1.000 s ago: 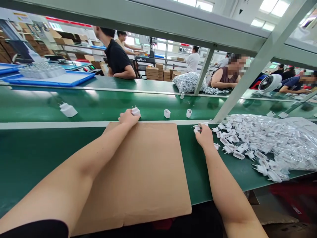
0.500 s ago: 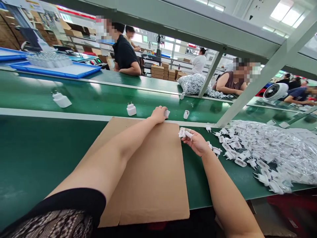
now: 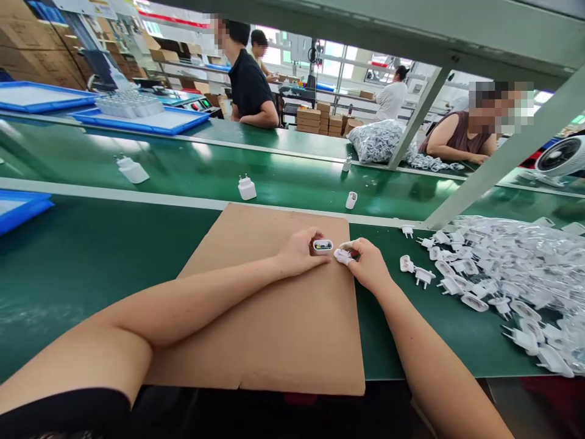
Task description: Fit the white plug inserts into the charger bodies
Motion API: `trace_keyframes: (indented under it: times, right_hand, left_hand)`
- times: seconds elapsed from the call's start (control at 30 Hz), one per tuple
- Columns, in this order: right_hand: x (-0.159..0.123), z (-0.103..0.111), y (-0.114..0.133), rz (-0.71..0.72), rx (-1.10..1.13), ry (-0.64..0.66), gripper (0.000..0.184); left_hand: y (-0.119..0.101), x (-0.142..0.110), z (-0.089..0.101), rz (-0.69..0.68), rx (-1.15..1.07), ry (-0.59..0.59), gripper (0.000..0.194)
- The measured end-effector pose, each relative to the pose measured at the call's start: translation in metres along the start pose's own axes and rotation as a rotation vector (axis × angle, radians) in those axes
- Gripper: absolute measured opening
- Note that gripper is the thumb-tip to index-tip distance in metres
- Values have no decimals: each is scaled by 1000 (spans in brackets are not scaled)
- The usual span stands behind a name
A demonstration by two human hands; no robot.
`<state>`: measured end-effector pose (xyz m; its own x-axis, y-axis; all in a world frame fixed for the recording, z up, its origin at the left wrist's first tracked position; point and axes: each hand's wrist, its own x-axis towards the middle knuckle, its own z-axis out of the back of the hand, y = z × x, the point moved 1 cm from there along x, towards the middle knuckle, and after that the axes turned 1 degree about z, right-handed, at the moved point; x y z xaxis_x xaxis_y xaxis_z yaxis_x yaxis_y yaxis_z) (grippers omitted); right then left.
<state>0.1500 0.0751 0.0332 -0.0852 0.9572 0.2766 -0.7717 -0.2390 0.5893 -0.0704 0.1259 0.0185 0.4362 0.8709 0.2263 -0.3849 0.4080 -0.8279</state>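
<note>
My left hand (image 3: 299, 251) is closed around a white charger shell (image 3: 322, 246), its open end facing me, over the far part of a brown cardboard sheet (image 3: 269, 311). Right beside it, my right hand (image 3: 368, 263) pinches a white plug piece (image 3: 342, 255), held almost against the shell. A heap of the same white plug pieces (image 3: 498, 274) lies on the green bench to the right. Three more white chargers stand on the conveyor belt beyond: one (image 3: 247, 188) ahead, one (image 3: 351, 200) to its right, one (image 3: 132, 169) at the left.
Blue trays (image 3: 150, 121) sit at the far left, another blue tray (image 3: 18, 207) at my near left. A slanted grey frame post (image 3: 493, 164) rises at the right. Several people work across the belt beside a bag of white parts (image 3: 379, 140) and a fan (image 3: 560, 155).
My left hand took a charger shell off the belt and drew it back over the cardboard. My right hand left the heap with a plug piece and came to meet it.
</note>
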Motion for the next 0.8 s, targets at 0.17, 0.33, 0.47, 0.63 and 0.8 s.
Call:
trace_keyframes:
  times: [0.17, 0.33, 0.47, 0.63, 0.8]
  right_hand:
    - [3, 0, 9, -16, 148, -226, 24]
    - [-8, -9, 48, 259, 101, -171, 26]
    - [-7, -16, 53, 337, -70, -112, 23]
    - [0, -16, 47, 311, -77, -62, 23]
    - [1, -14, 47, 314, -143, -141, 28]
  left_hand:
    - [2, -9, -2, -13, -14, 36, 31]
    - [0, -2, -2, -54, -87, 94, 25]
    - [0, -2, -2, -63, -129, 87, 22]
    - [1, -1, -2, -46, -115, 99, 21]
    - [1, 0, -1, -40, -113, 104, 23]
